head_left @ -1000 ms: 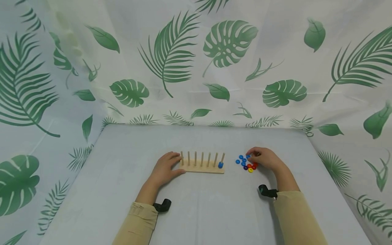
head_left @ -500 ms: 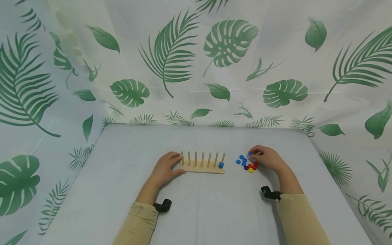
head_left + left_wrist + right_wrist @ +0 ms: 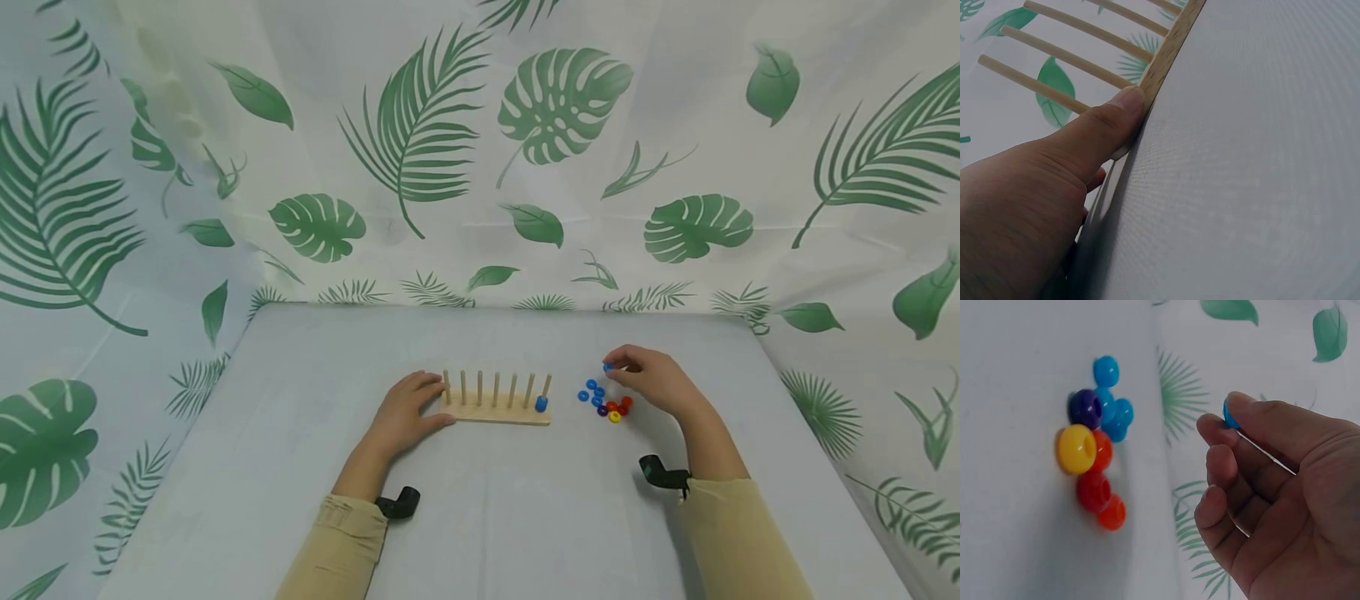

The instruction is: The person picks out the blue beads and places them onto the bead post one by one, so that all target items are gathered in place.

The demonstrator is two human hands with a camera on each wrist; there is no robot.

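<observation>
My left hand (image 3: pixel 403 414) grips the left end of a wooden peg board (image 3: pixel 495 414), its thumb along the front edge and fingers toward the back. The board bears a row of several upright pegs. Blue beads (image 3: pixel 542 404) sit low on the rightmost peg; how many cannot be told. Over to the right, my right hand (image 3: pixel 651 379) pinches a blue bead (image 3: pixel 1229 415) between thumb and index finger, above the table. Below it lies a loose group of ring beads: several blue (image 3: pixel 592 385), a purple (image 3: pixel 1085 409), a yellow (image 3: pixel 1077 449) and several red or orange ones (image 3: pixel 1094 491).
A pale cloth covers the table (image 3: pixel 480 500). Behind it hangs a white curtain (image 3: pixel 450 267) with green leaf prints, which also closes off both sides. Black wrist cameras are strapped at the left wrist (image 3: pixel 400 503) and the right wrist (image 3: pixel 663 473).
The right hand has picked a blue bead out of the group and lifted it up and slightly away from the pile. The left hand and the peg board have stayed in place.
</observation>
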